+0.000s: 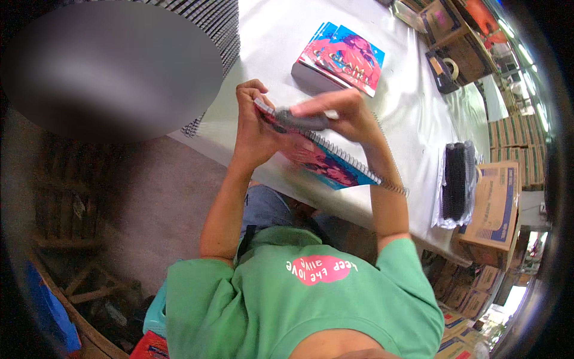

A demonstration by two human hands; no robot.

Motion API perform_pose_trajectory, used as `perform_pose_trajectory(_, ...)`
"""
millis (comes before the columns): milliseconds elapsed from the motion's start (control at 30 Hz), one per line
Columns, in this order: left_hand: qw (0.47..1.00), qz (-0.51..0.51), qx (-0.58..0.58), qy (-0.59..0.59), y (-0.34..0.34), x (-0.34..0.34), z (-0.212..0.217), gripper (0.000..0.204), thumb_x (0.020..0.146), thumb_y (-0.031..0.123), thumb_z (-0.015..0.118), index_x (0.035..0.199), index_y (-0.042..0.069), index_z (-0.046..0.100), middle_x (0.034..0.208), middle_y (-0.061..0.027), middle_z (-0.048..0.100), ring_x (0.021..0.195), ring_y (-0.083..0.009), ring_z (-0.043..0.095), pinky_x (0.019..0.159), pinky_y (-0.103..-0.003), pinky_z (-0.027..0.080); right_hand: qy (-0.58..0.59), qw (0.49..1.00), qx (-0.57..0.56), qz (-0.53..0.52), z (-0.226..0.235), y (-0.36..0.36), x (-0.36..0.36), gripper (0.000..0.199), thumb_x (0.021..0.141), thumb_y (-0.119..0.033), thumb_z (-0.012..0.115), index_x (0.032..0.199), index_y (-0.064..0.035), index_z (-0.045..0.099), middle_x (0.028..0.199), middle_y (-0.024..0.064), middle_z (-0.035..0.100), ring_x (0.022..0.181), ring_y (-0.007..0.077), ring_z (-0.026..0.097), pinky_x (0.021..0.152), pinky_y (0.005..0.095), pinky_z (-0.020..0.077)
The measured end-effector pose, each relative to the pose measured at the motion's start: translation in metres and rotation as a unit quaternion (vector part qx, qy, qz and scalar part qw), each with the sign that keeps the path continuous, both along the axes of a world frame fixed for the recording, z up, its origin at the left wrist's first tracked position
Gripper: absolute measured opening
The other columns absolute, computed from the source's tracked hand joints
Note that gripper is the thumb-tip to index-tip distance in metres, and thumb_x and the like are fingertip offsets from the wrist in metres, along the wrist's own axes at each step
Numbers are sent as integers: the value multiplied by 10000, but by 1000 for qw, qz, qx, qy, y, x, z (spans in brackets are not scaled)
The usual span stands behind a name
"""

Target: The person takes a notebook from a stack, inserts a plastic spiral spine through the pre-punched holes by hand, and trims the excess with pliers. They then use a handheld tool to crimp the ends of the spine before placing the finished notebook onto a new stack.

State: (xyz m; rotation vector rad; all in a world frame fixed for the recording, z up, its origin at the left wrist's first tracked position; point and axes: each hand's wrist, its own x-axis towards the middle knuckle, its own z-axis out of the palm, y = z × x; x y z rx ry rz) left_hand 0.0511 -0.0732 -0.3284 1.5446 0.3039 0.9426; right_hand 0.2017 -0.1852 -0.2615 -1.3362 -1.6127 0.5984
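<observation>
Currently, both bare hands are working at a spiral-bound notebook (326,161), which is slanting across the near edge of a white-covered table (269,42); whether it is touching the table I cannot tell. At ten o'clock on the notebook, the left hand (254,127) is pinching its far-left end. At one o'clock, the right hand (351,115) is holding a dark grey object (308,122) against the coil side, one finger stretching along it; blur is hiding what the object is. The metal-looking coil (359,164) is running along the notebook's upper edge and poking out past its end at four o'clock. The cover is showing pink and blue artwork.

Farther out, at twelve o'clock, a stack of books (350,54) with similar covers is lying on the table. At eleven, rows of dark ribbed pieces (221,33) are sitting by the table's edge. At two, a pale tape roll (453,69) is resting near cardboard boxes (442,25). Just past three, a black bundle (457,182) in clear wrapping is lying beside a brown carton (491,194). At six, the wearer's green shirt (257,305) is filling the foreground.
</observation>
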Motion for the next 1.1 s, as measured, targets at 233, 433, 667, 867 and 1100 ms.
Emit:
perform_pose_trajectory(233, 998, -34, 37, -29, 9, 2, -2, 971, 387, 307, 922, 1039, 68, 243, 1030, -65, 285, 929, -152, 393, 817, -255, 388, 8, 996, -47, -69, 3, 21, -9, 388, 597, 90, 606, 947, -46, 705, 904, 124, 689, 828, 171, 665, 744, 280, 512)
perform_pose_trajectory(433, 988, -19, 150, -36, 10, -1, -11, 904, 443, 419, 879, 1012, 87, 260, 1038, -55, 266, 960, -133, 389, 847, -264, 397, 101, 994, 19, -36, -2, 13, -20, 399, 643, 98, 599, 976, -95, 704, 831, 90, 694, 711, 91, 616, 678, 236, 492)
perform_pose_trajectory(667, 986, -51, -151, -38, 2, -7, 5, 371, 717, 244, 782, 844, 65, 483, 796, 22, 479, 746, -64, 488, 678, -198, 413, -236, 911, -13, -339, -40, -46, 15, 452, 746, -48, 627, 1185, -139, 571, 1103, 116, 615, 967, 273, 602, 857, 360, 461)
perform_pose_trajectory(867, 970, 50, -218, -93, -15, -17, 37, 162, 756, 122, 743, 777, 25, 615, 701, 14, 579, 638, -66, 512, 628, -196, 419, -336, 758, -265, -493, -61, -190, -48, 520, 846, -340, 567, 1311, -139, 452, 1312, 119, 457, 1210, 308, 421, 992, 433, 325)
perform_pose_trajectory(1100, 969, 175, 174, -19, -56, -15, 57, 268, 699, 95, 758, 948, 29, 684, 709, -17, 590, 693, -120, 537, 612, -240, 425, -302, 757, -164, -556, -94, -216, -70, 453, 911, -289, 491, 1334, -138, 433, 1189, 144, 472, 1086, 296, 447, 948, 426, 331)
